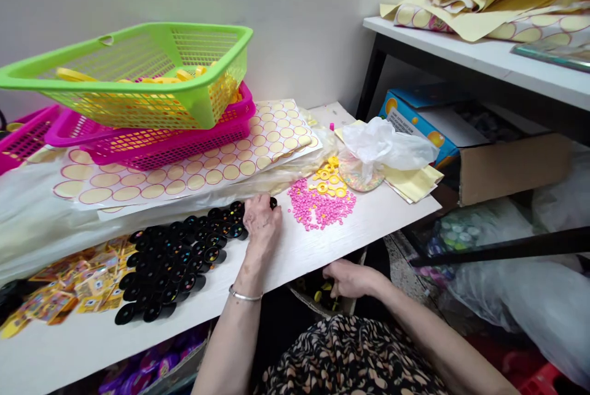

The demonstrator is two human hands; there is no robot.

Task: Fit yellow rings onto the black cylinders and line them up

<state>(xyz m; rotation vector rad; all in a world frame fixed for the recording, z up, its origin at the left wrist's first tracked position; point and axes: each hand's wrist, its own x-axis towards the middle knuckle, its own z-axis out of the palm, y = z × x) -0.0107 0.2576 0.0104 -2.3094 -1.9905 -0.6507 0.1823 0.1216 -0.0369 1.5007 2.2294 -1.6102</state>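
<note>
The left hand (262, 218) is resting with fingers curled on the black discs (179, 260) on the tabletop (322, 241), while the right hand (349, 278) is reaching below its edge, grip unclear; next, probably placing pink beads (320, 207) into discs.

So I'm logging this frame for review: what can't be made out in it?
- Right hand, head view: it reaches below the table edge; its fingers and whatever they touch are hidden.
- Left hand: its fingertips are curled over the black discs, so any grip is unclear.
- Disc markings: too small.
- Green basket: mesh blurs the yellow contents.
- Papers: cut off by the top edge.
</note>
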